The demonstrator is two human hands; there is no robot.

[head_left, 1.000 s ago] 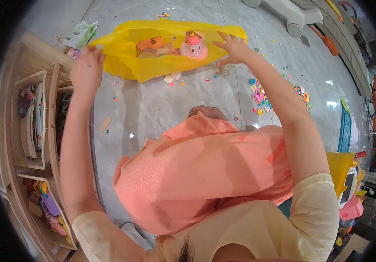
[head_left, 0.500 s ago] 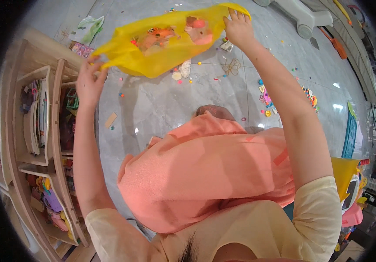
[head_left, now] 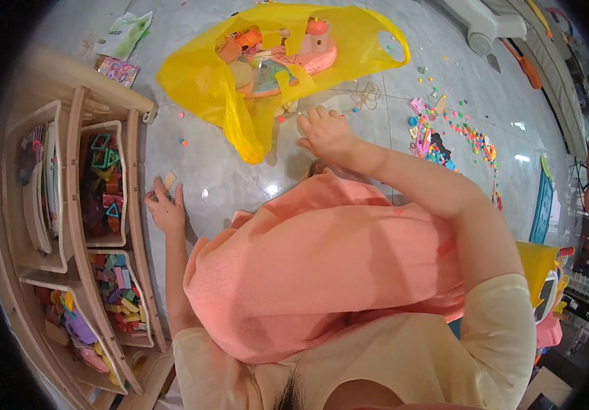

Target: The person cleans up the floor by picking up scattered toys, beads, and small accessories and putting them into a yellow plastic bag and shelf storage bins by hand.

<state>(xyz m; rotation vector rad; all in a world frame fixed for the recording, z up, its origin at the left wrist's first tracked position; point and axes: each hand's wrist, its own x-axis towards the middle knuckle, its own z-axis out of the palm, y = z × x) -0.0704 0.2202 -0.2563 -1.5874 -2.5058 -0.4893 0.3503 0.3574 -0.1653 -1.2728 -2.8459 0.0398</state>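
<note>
A yellow plastic bag (head_left: 195, 78) lies spread on the floor in front of me, its handle loops at the right and the near side. Inside it show a pink toy playset with a small tower (head_left: 317, 37) and an orange toy (head_left: 246, 39). My right hand (head_left: 327, 134) hovers low by the bag's near edge, fingers loosely spread and holding nothing visible. On the left, my left hand (head_left: 166, 210) is open beside a small flat tan block (head_left: 169, 180), its fingertips close to it; contact cannot be made out.
A wooden shelf with bins of coloured blocks (head_left: 127, 294) and toys stands at my left. Many colourful beads (head_left: 479, 142) and small pieces (head_left: 421, 137) scatter the floor at the right. A thin loop of string (head_left: 369, 96) lies past my right hand. Pink cloth (head_left: 322, 266) covers my lap.
Both hands have let go of the yellow bag, which now lies on the floor. My left hand has come down and back beside the tan block; my right hand has moved nearer and left.
</note>
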